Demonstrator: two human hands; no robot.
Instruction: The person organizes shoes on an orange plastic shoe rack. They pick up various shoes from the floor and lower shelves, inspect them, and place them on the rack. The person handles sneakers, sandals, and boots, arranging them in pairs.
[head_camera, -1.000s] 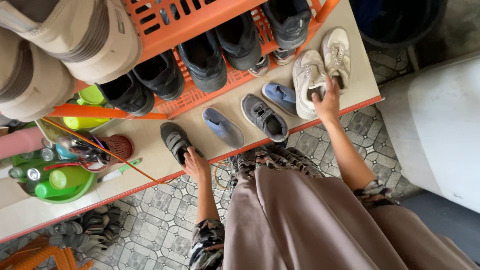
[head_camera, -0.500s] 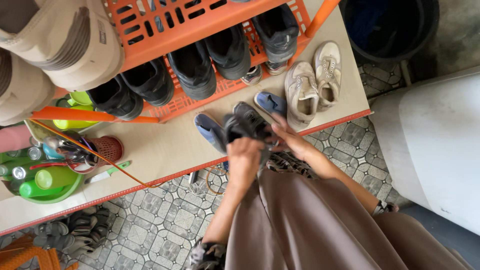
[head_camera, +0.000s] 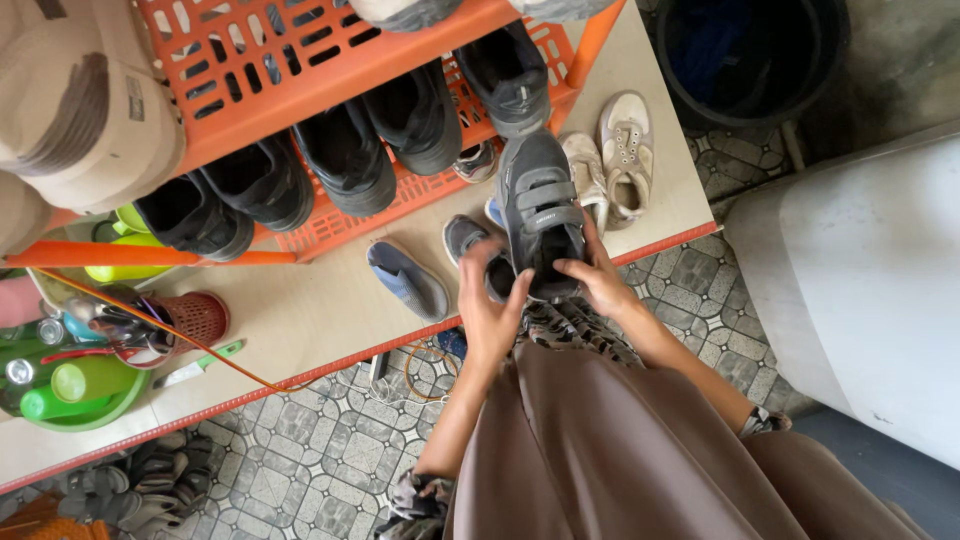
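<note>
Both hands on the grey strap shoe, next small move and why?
Probably lower the grey strap shoe beside the other grey shoe on the ledge. Left hand and right hand hold it by the heel, above that shoe.

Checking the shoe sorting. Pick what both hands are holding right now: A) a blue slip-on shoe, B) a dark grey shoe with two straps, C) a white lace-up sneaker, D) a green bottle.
B: the left hand and the right hand grip the heel end of a dark grey strap shoe, lifted above the ledge.
</note>
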